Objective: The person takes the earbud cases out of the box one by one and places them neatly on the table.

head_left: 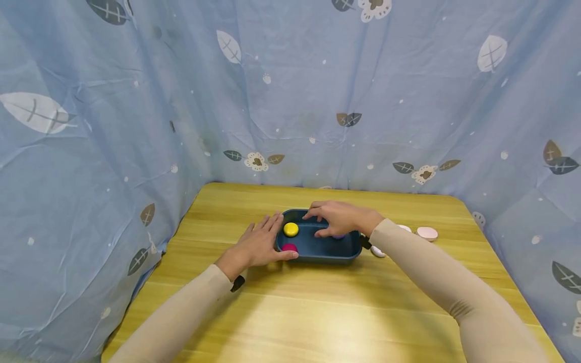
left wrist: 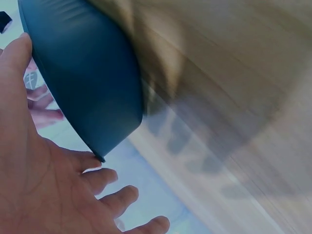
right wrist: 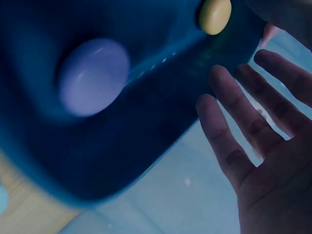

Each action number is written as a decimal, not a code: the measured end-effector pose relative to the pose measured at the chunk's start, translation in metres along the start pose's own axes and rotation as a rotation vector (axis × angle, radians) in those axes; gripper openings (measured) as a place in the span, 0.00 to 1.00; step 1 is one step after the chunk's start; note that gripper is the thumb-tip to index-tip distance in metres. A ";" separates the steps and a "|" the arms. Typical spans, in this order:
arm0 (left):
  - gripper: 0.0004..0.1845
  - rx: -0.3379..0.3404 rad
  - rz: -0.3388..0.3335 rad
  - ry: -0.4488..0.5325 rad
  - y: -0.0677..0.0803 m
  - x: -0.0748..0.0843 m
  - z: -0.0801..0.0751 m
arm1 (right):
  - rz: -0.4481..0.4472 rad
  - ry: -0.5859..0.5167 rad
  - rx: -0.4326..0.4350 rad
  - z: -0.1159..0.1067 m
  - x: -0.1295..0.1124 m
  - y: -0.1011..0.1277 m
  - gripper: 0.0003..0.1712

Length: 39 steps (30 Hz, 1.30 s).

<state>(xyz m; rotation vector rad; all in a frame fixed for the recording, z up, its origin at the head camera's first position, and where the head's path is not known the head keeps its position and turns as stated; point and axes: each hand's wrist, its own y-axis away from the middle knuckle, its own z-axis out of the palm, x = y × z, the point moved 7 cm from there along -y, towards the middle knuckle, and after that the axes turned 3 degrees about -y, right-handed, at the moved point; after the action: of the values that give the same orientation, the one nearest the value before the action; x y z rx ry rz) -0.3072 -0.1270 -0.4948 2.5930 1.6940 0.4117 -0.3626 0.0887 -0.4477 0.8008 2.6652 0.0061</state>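
A dark blue rectangular basin (head_left: pixel 324 259) with rounded corners stands on the table. Inside it lie a yellow rounded disc (head_left: pixel 291 230) at the left, a magenta one (head_left: pixel 289 247) at the near left corner and a purple one (right wrist: pixel 95 78) toward the right end. My left hand (head_left: pixel 259 244), fingers spread, rests on the basin's left end, its thumb along the near rim. Over the basin hovers my right hand (head_left: pixel 338 218), fingers apart and slightly bent, holding nothing; in the head view it mostly covers the purple disc.
Right of the basin, a pale pink oval piece (head_left: pixel 427 233) lies on the wooden table (head_left: pixel 317 312). White pieces (head_left: pixel 378 251) lie nearer, partly hidden by the right forearm. A blue patterned curtain (head_left: pixel 308 91) hangs behind the table and along both sides.
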 end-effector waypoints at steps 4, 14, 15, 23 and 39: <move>0.72 0.000 -0.010 0.021 0.001 0.000 0.000 | -0.017 -0.026 -0.017 0.009 -0.004 -0.018 0.35; 0.73 0.010 -0.010 0.004 0.004 0.000 -0.003 | -0.021 -0.042 -0.064 0.029 -0.010 -0.052 0.38; 0.73 0.007 -0.012 0.003 0.004 0.000 -0.003 | -0.016 -0.038 -0.074 0.031 -0.010 -0.055 0.39; 0.72 0.007 -0.026 0.023 0.005 -0.002 0.001 | -0.014 0.027 -0.078 0.046 -0.013 -0.069 0.38; 0.71 0.023 -0.011 0.051 0.002 0.000 0.000 | 0.001 0.080 -0.059 0.049 -0.015 -0.075 0.24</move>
<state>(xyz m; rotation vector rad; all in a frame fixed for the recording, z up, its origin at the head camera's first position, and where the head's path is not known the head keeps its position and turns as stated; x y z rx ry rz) -0.3052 -0.1277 -0.4942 2.6099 1.7377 0.4645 -0.3744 0.0132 -0.4968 0.7983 2.7258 0.1191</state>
